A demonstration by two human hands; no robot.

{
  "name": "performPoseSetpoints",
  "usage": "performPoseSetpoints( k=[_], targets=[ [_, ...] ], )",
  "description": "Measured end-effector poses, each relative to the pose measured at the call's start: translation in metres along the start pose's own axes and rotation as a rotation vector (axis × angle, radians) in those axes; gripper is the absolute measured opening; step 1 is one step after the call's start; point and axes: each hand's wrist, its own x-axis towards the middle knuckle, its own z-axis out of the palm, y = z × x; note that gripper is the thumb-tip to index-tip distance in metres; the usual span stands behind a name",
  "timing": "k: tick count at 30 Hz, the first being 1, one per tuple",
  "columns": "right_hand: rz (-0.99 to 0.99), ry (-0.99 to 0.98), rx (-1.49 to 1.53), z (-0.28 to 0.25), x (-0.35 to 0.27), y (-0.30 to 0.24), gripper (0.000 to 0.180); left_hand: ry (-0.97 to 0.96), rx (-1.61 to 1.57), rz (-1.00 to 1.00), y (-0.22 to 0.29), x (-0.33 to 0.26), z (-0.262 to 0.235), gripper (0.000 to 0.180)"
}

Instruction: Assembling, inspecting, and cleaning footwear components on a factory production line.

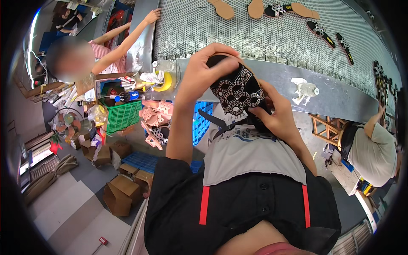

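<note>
A black sandal with a rhinestone-studded, cut-out upper is held up in front of my chest, over the near edge of the metal-framed conveyor. My left hand wraps round one end of it, thumb lying across the black insole. Around the other end closes my right hand, its thumb on the strap's edge. The sandal's tan sole edge shows along its upper side; most of its underside is hidden. A clear bottle with white scraps stands on the metal ledge to the right.
Tan soles and several black sandals lie on the mesh belt. Yellow tape sits on the ledge at left. Below are a green crate, pink clogs and cardboard boxes. Co-workers are at left and right.
</note>
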Motion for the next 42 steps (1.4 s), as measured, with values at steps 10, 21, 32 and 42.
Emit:
performPoseSetpoints(
  k=[10, 21, 32, 42],
  targets=[
    [-0.040, -0.005, -0.010, -0.012, 0.005, -0.002, 0.054, 0.286, -0.176, -0.044, -0.021, 0.019, 0.021, 0.035],
    [-0.080, -0.180, -0.029, -0.031, 0.037, -0.009, 0.044, 0.072, -0.638, 0.093, -0.063, 0.058, -0.002, 0.057],
    [0.142, -0.083, 0.120, -0.029, 0.049, 0.032, 0.033, 0.137, 0.242, 0.350, -0.065, 0.047, 0.027, 0.095],
    [0.161, -0.268, 0.030, -0.021, 0.066, 0.032, 0.033, 0.376, -0.114, 0.234, -0.096, 0.014, 0.027, 0.077]
  ],
)
